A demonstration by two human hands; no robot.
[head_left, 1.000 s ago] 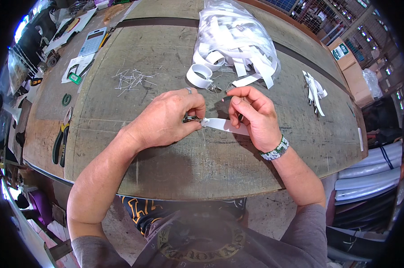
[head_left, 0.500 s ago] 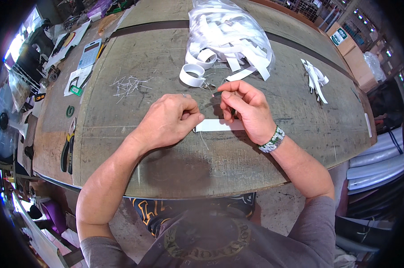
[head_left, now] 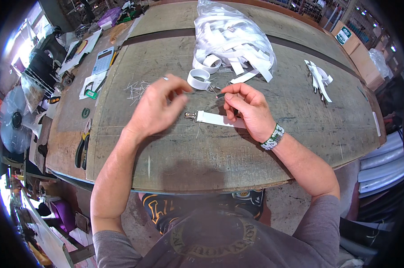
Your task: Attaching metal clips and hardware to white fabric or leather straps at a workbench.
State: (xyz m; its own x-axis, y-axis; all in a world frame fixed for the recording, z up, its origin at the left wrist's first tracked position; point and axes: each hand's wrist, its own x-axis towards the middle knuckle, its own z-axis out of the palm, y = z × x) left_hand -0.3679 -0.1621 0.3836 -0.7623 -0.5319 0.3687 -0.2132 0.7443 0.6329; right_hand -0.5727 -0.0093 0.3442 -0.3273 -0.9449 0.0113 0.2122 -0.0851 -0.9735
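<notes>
A white strap (head_left: 222,119) with a metal clip (head_left: 190,115) at its left end lies flat on the table in front of me. A loose thread (head_left: 199,129) hangs from the strap near the clip. My left hand (head_left: 159,105), slightly blurred, is raised to the left of the clip with its fingers apart and nothing seen in them. Over the strap's right part, my right hand (head_left: 246,107) pinches a small dark tool (head_left: 220,95) with a reddish tip; most of it is hidden in the fingers.
Beyond my hands lies a clear plastic bag (head_left: 233,31) full of white straps. More clipped straps (head_left: 319,80) lie at the right. Cut threads (head_left: 137,90) are scattered at the left, with pliers (head_left: 82,145), a calculator (head_left: 103,60) and a green ring (head_left: 85,113) further left.
My left hand has let go of the strap's clip end and moved up and left, uncovering the clip. The right hand stays over the strap with the dark tool. The view has shifted slightly.
</notes>
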